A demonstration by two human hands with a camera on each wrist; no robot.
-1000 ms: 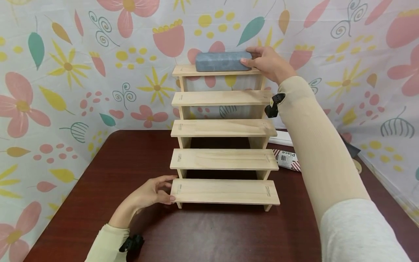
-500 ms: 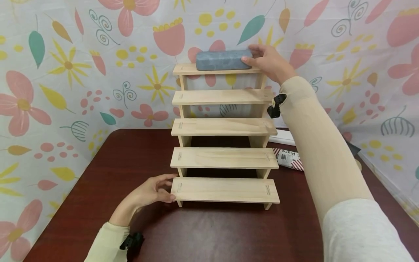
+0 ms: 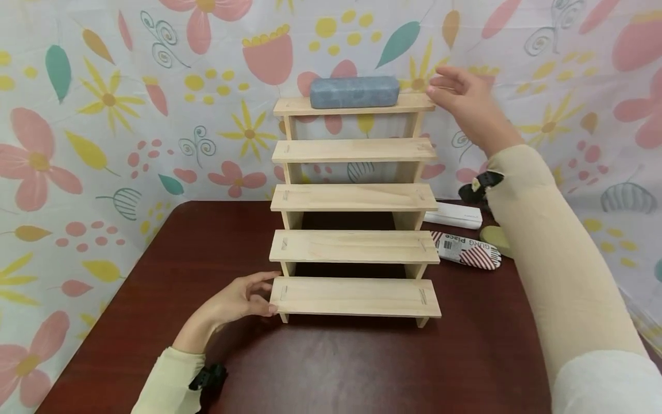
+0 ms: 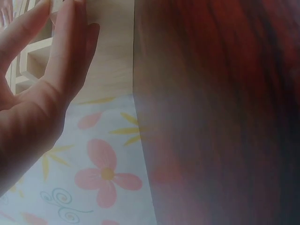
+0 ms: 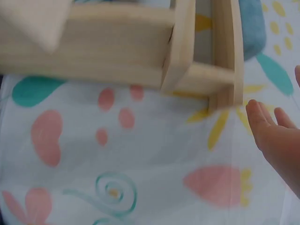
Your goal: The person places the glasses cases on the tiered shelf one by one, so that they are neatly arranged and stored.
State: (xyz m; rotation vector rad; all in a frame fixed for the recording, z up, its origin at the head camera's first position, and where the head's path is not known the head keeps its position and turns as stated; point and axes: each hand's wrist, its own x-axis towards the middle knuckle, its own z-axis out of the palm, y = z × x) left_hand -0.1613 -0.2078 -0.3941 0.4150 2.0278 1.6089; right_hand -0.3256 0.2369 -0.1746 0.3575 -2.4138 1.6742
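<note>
A five-tier wooden display stand (image 3: 354, 198) rises like stairs on the dark table. On its top tier lies a grey-blue oblong case (image 3: 354, 92), rounded at the edges, like a glasses case. My left hand (image 3: 233, 305) holds the left end of the lowest tier, thumb at the front corner and index finger at the back corner. In the left wrist view, its fingers (image 4: 70, 47) overlap the pale wood. My right hand (image 3: 473, 106) is off the case, fingers loosely bent, just right of the top tier's end; the right wrist view shows a gap there.
Right of the stand, a white box (image 3: 455, 215) lies behind a red-striped packet (image 3: 465, 250) with printed lettering. A round olive-coloured thing (image 3: 493, 238) is partly behind the right sleeve. A flower-patterned cloth (image 3: 129, 115) hangs behind the dark red-brown table (image 3: 336, 368).
My right hand has let go of the grey-blue case and moved right, away from it. The case stays on the top tier. My left hand keeps its place at the lowest tier.
</note>
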